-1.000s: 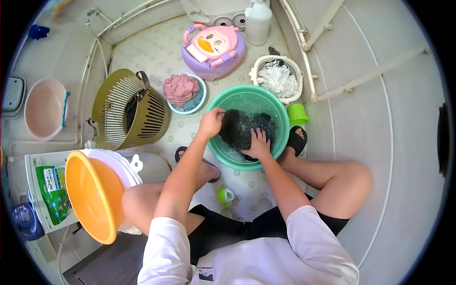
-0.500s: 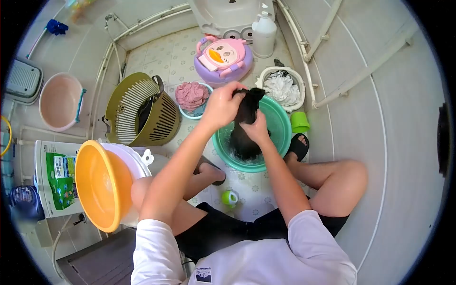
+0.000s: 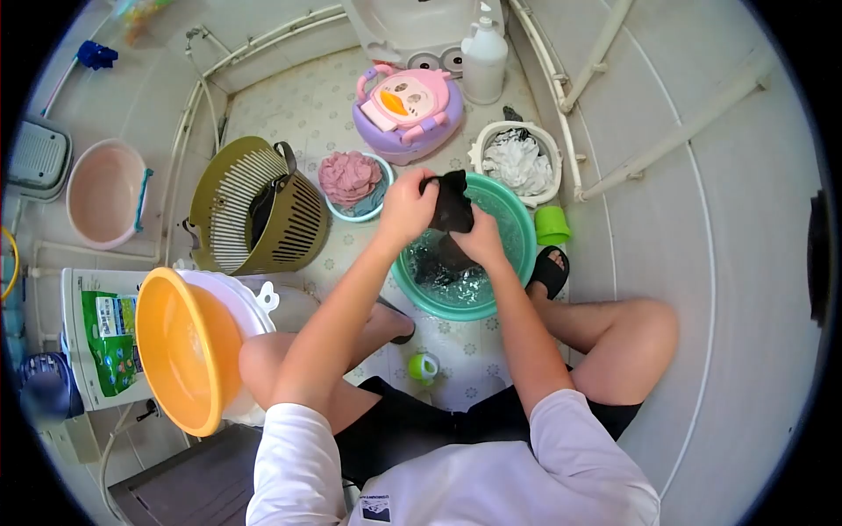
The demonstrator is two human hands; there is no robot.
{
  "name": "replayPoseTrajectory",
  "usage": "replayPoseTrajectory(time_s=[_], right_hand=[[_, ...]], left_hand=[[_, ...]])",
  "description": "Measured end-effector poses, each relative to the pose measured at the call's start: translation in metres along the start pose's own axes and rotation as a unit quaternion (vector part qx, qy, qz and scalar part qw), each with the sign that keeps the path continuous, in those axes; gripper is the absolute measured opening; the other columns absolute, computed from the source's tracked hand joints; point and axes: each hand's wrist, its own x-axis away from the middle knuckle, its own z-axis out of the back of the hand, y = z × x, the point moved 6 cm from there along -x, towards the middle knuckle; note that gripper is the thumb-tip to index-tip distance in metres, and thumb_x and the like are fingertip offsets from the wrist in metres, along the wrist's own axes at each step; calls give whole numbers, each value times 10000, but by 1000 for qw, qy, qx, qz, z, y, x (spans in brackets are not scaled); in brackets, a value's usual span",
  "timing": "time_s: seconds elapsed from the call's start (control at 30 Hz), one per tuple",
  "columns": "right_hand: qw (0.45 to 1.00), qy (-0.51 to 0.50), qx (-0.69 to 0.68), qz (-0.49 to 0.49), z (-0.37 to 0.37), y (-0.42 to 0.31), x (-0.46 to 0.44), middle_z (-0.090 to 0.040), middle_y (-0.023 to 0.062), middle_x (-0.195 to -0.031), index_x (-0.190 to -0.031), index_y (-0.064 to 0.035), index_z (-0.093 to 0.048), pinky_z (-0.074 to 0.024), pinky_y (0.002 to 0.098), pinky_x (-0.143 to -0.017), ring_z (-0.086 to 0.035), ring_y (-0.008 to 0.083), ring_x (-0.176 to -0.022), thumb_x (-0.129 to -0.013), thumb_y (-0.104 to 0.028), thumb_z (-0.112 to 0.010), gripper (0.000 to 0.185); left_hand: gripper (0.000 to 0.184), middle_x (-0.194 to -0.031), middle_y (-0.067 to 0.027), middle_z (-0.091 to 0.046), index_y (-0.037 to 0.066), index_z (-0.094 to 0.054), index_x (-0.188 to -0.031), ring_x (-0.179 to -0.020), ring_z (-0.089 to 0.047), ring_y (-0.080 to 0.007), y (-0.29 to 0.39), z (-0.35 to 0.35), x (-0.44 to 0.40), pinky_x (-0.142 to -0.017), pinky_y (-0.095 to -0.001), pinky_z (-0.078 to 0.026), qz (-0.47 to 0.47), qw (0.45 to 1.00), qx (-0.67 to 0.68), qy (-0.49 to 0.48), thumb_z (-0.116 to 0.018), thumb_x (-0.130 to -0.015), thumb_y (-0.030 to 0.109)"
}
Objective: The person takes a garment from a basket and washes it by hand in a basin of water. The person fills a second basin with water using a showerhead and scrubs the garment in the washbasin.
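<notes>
A black cloth garment [image 3: 451,209] is stretched between my two hands over a green basin [image 3: 524,254] of water. Its upper edge is bunched, and the lower part hangs into the splashing water. My left hand [image 3: 409,209] is closed on the garment's left side, above the basin's rim. Lower down, my right hand [image 3: 479,241] grips its right side, over the middle of the basin. What kind of garment it is, I cannot make out.
Left of the green basin sit a small tub of pink clothes [image 3: 349,178] and an olive laundry basket [image 3: 303,219]. Behind are a tub of white laundry [image 3: 517,165], a pink-purple potty [image 3: 412,101] and a pump bottle [image 3: 485,61]. A green cup [image 3: 552,225] stands at right.
Both hands have come down slightly, and the garment's top has lowered with them. The water now ripples more around the submerged cloth.
</notes>
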Motion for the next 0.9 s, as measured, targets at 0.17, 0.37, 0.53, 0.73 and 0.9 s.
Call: replayPoseTrajectory(time_s=[0.17,0.37,0.53,0.73,0.9], right_hand=[[996,-20,79,24,-20,52,17,-660,222,-1113,-1354,-62,-529,-516,486,-903,-632,425,-1045,-664,-133,-799,745],[980,-83,156,90,-58,101,41,-605,184,-1264,-1448,-86,-458,-471,490,-979,-585,394,-1148,-787,-216,-710,719],[949,-116,290,40,-76,140,66,-478,127,-1495,-1448,-126,-495,-324,502,-1151,-463,324,-1364,-860,-180,-635,607],[940,-161,300,-5,-87,158,63,-522,127,-1428,-1430,-112,-500,-385,519,-1074,-514,319,-1293,-883,-177,-629,566],[936,-168,305,-38,-94,171,65,-528,137,-1397,-1427,-98,-486,-412,513,-1045,-528,344,-1261,-879,-178,-633,573]], left_hand=[[343,-1155,-230,-627,56,-570,-1222,-1047,-611,-436,-77,-56,39,-893,-503,-500,67,995,-56,-50,-594,-915,206],[712,-1493,-248,-434,170,-404,-1512,-1226,-541,-479,-140,-126,112,-1034,-486,-479,53,959,-147,-237,-640,-840,184],[725,-1644,-142,-237,265,-408,-1527,-1432,-365,-423,-184,-157,151,-1098,-517,-436,59,916,-264,-296,-642,-845,193],[652,-1644,-112,-236,249,-445,-1498,-1386,-436,-381,-201,-178,150,-1080,-516,-451,159,881,-265,-358,-605,-868,204],[529,-1474,-250,-407,144,-578,-1333,-1267,-505,-455,-214,-177,137,-1040,-481,-474,209,954,-112,-183,-641,-814,68]])
